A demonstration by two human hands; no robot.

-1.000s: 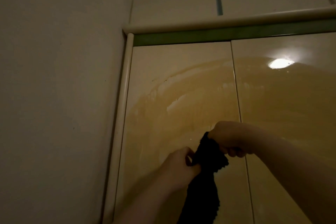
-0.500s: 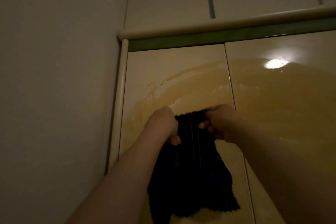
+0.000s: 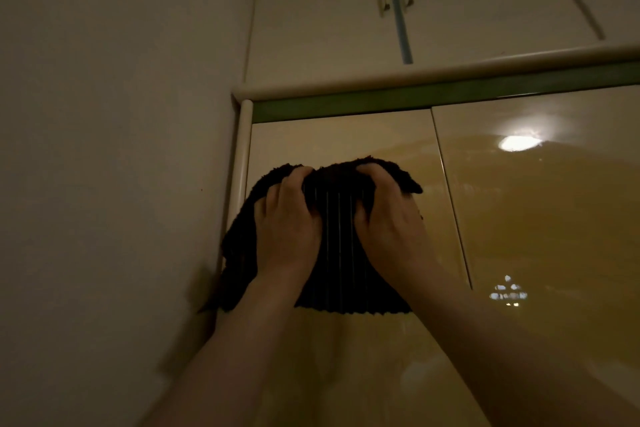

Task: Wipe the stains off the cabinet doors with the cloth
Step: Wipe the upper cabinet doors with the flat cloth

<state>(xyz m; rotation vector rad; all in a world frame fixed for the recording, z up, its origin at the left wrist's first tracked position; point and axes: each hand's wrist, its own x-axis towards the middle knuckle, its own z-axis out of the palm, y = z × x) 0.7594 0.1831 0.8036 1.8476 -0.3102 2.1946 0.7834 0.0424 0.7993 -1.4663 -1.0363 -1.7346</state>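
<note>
Both hands, left hand (image 3: 287, 218) and right hand (image 3: 388, 218), fingers curled gripping the dark ribbed cloth (image 3: 337, 246), press it to the glossy cream left cabinet door (image 3: 339, 142); yellowish stain (image 3: 554, 218) largely remains.

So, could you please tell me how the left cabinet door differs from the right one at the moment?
The left cabinet door has the black cloth pressed on it by both hands; the right cabinet door is bare. The right door reflects a lamp; the left doesn't. Both are glossy and yellow-stained.

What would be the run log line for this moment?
phase: wiping | left hand: on black ribbed cloth | right hand: on cloth | cloth: pressed on left cabinet door
</note>
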